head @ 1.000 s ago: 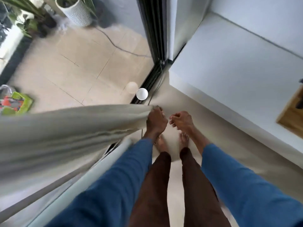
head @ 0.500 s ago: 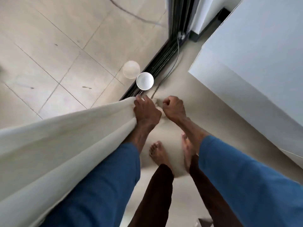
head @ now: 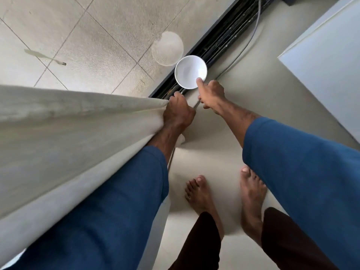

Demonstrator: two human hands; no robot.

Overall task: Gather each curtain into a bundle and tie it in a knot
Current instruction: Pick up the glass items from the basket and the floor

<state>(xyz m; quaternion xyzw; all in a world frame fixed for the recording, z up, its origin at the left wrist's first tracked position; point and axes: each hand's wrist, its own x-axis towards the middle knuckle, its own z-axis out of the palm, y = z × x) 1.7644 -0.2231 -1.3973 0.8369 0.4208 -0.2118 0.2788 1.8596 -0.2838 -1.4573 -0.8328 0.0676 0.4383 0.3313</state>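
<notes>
A cream curtain [head: 74, 129] stretches from the left edge toward the middle, pulled into a loose bundle. My left hand [head: 178, 114] grips its gathered lower end just short of the black door track [head: 224, 41]. My right hand [head: 211, 94] reaches past it to a white bowl [head: 188, 72] standing on the track's edge. Its thumb lies on the bowl's near rim and its fingers are curled below the rim. Blue sleeves cover both forearms.
My bare feet [head: 224, 193] stand on the beige floor just behind the hands. A grey cable [head: 247, 43] runs along the track. A white cabinet or wall block [head: 327, 61] stands at the right. Tiled floor lies beyond the glass, with the bowl's reflection [head: 167, 48].
The view has tipped further down and closer. My right hand left the spot beside my left hand and reached forward to the bowl. My left hand keeps its grip on the curtain.
</notes>
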